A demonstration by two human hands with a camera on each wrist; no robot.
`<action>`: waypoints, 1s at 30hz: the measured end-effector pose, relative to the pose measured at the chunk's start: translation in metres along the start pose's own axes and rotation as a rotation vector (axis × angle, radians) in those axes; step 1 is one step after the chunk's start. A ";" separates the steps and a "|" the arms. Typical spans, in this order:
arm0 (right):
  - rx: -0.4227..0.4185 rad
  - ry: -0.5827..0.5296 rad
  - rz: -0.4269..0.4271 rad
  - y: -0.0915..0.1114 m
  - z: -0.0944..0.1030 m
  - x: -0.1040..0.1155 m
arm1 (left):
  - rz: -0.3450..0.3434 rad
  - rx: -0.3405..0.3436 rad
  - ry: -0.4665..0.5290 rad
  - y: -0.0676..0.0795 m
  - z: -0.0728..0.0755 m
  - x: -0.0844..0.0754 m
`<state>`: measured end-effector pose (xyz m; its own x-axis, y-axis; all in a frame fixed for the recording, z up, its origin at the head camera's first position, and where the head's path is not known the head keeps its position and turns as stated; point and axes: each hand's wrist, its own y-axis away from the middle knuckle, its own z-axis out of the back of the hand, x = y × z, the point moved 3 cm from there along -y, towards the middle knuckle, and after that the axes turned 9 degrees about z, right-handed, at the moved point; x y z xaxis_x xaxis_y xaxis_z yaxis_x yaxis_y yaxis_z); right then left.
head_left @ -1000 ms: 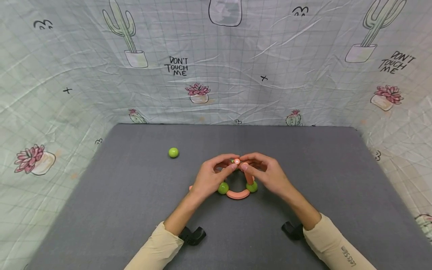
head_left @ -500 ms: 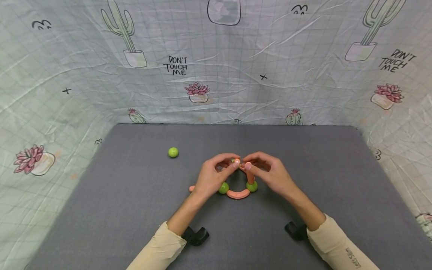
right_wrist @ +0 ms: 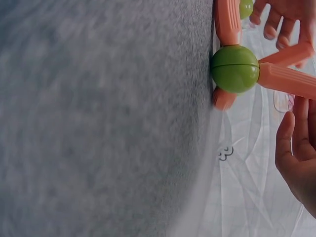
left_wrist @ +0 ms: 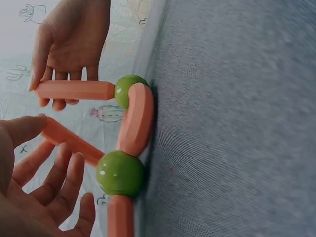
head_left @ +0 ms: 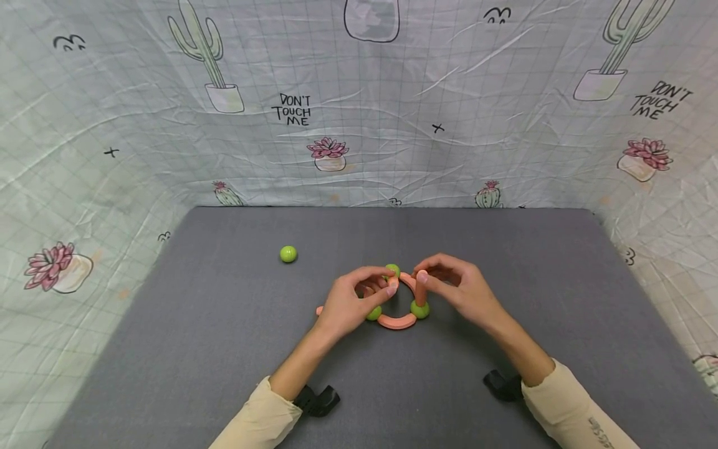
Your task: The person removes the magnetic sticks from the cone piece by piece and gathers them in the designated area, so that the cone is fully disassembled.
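Observation:
Green balls and curved orange rods form a ring on the table, seen in the head view: a front curved rod (head_left: pixel 397 322) runs between a right green ball (head_left: pixel 419 309) and a left green ball (head_left: pixel 373 312). A far green ball (head_left: pixel 392 270) sits at the back of the ring. My left hand (head_left: pixel 349 298) pinches the end of an orange rod (left_wrist: pixel 74 140) that slants up from a ball. With thumb and fingers, my right hand (head_left: pixel 459 288) holds the top of an upright orange rod (head_left: pixel 421 292) joined to the right ball. My left hand hides part of the ring.
A loose green ball (head_left: pixel 288 254) lies on the grey table (head_left: pixel 235 349) at the back left. Beside my left wrist an orange rod end (head_left: pixel 319 310) pokes out. A patterned cloth (head_left: pixel 381 93) hangs behind and at the sides.
My right hand has moved right with its rod, which now stands more upright. My left hand has lowered slightly, tilting its rod towards me; the far ball now shows.

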<state>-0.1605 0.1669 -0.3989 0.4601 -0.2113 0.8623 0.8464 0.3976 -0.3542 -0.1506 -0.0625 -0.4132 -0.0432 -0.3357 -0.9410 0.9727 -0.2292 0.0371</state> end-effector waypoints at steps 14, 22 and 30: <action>-0.006 0.049 0.020 0.003 0.013 -0.005 | -0.038 0.096 -0.129 -0.001 -0.005 0.009; 0.022 0.042 -0.006 0.004 0.018 -0.006 | -0.121 0.136 -0.316 -0.005 -0.006 0.011; 0.041 0.060 -0.005 0.003 0.022 -0.008 | -0.138 0.151 -0.422 -0.009 -0.003 0.011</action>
<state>-0.1678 0.1889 -0.3990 0.4721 -0.2663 0.8404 0.8378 0.4322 -0.3337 -0.1587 -0.0611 -0.4249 -0.2896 -0.6273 -0.7229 0.9083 -0.4182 -0.0009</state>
